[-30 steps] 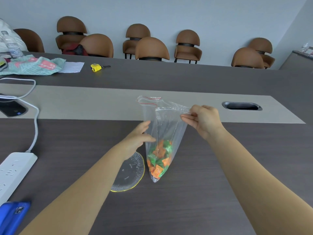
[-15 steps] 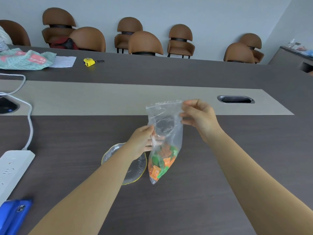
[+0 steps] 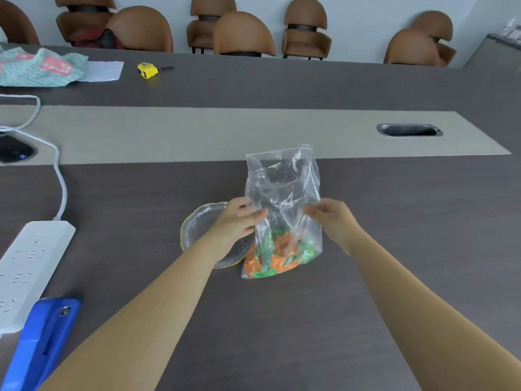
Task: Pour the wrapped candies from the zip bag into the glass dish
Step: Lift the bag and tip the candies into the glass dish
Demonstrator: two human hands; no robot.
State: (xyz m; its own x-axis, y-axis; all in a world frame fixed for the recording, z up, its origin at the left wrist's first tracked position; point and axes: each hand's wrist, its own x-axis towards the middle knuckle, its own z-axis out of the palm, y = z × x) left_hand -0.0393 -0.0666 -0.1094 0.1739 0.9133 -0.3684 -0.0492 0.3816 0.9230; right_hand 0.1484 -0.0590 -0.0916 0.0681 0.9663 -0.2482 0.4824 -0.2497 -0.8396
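A clear zip bag [image 3: 282, 193] stands upright on the dark table, its mouth up, with orange and green wrapped candies [image 3: 277, 256] heaped in its bottom. My left hand [image 3: 239, 221] pinches the bag's left side at mid-height. My right hand [image 3: 331, 218] pinches its right side at the same height. The glass dish [image 3: 194, 230], clear with a yellow rim, lies on the table just left of the bag, partly hidden under my left hand and wrist.
A white power strip [image 3: 26, 266] and a blue object [image 3: 42, 340] lie at the near left, with a white cable [image 3: 60, 176] running back. A cable port [image 3: 408, 130] sits at the right. A yellow tape measure [image 3: 148, 70], papers and brown chairs are at the far side.
The bag has come down to rest on the table and turned flat toward me. My right hand slid from the bag's top edge down to its mid-right side.
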